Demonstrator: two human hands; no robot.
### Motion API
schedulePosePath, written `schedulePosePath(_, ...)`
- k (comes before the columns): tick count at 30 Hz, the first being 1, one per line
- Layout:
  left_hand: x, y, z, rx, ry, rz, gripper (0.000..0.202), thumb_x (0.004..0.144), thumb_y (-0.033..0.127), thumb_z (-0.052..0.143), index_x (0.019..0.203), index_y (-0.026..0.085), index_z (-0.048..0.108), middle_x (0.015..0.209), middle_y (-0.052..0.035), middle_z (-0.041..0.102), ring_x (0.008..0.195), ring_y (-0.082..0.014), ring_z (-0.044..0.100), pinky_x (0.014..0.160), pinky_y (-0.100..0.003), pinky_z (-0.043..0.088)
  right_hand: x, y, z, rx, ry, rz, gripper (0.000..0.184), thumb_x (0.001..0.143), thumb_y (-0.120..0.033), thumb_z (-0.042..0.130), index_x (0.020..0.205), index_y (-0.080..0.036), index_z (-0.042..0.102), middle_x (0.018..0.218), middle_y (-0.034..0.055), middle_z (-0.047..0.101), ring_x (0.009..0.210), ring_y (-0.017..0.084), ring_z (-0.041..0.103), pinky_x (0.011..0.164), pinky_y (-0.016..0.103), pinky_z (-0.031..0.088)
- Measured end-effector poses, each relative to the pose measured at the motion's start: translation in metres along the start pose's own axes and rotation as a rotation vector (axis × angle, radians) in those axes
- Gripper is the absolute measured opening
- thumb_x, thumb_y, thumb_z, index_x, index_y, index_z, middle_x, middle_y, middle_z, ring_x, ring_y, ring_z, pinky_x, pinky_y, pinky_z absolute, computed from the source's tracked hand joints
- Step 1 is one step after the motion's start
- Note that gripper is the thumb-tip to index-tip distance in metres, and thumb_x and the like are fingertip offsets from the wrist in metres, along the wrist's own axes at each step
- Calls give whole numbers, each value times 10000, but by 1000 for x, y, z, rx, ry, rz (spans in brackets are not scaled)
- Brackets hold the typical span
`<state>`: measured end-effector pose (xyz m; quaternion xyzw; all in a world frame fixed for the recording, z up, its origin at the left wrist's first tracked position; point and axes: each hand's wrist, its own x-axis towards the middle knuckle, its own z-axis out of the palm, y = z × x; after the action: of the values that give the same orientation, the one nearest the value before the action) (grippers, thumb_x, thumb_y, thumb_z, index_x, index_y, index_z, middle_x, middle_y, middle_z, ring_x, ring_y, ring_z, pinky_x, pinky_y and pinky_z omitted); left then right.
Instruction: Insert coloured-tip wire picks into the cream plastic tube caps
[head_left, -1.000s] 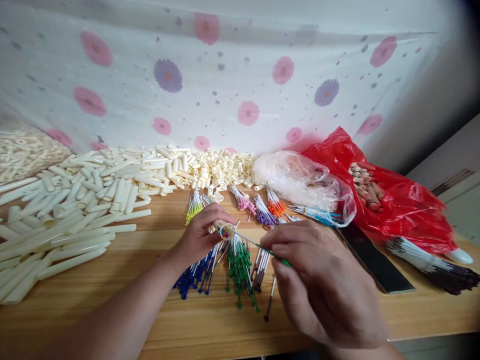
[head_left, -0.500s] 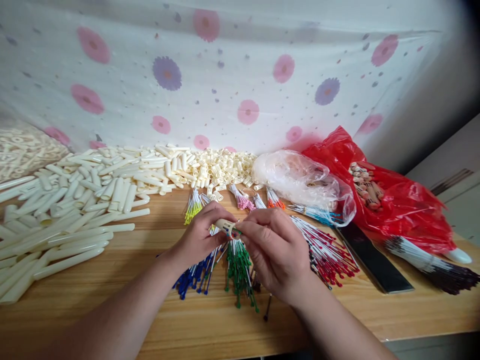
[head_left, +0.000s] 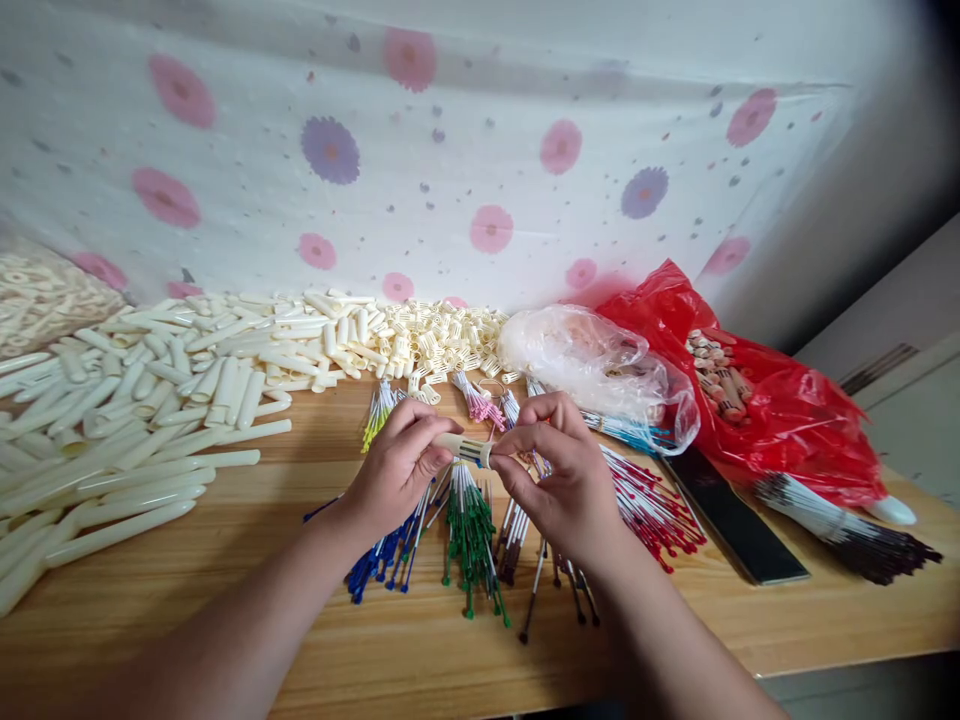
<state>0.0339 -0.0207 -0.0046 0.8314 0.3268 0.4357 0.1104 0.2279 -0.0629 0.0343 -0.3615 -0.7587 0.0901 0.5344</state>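
Observation:
Between my hands a cream slotted pen barrel lies almost level, its dark slots facing up and a ring at its right end. My left hand is closed round the plain left end. At the ring, my right hand pinches with thumb and forefinger, the other fingers curled above. Just below lie pen refills with coloured slider tips: a green bunch, a blue bunch and dark brown ones. Red-tipped refills fan out right of my right hand. What is inside the barrel is mostly hidden.
Cream pen tubes are heaped at left, with small slotted parts at the back. A clear plastic bag, a red bag holding filled parts, a black flat object and a dark-tipped refill bundle lie at right.
The barrel has turned from its open end facing me to lying sideways. My right hand has opened out a little and shifted toward the ring end. The view has moved slightly.

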Motion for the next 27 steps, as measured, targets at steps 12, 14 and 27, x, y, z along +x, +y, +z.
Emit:
schedulePosePath(12,1,2,-3,146,99,-10,370,918,477,383,963,193,615,906,-59,491,863,-199,527,760,-319,453,-4,1,15,231,48,167,93,836,-171,580,806,-212,658,861,26,505,873,165,510,812,351,448)
schedulePosePath(14,1,1,-2,130,94,-20,378,917,487,378,958,196,615,903,-57,493,863,-199,524,764,-321,450,-4,3,13,292,14,204,94,838,-194,588,811,-219,675,879,26,517,899,167,521,840,361,441)
schedulePosePath(27,5,-1,9,-115,-31,-203,408,910,535,352,794,186,527,785,-22,484,778,-186,499,728,-302,405,-45,42,-38,-271,-672,89,176,848,-104,543,881,-198,689,908,58,660,869,164,588,802,299,458)
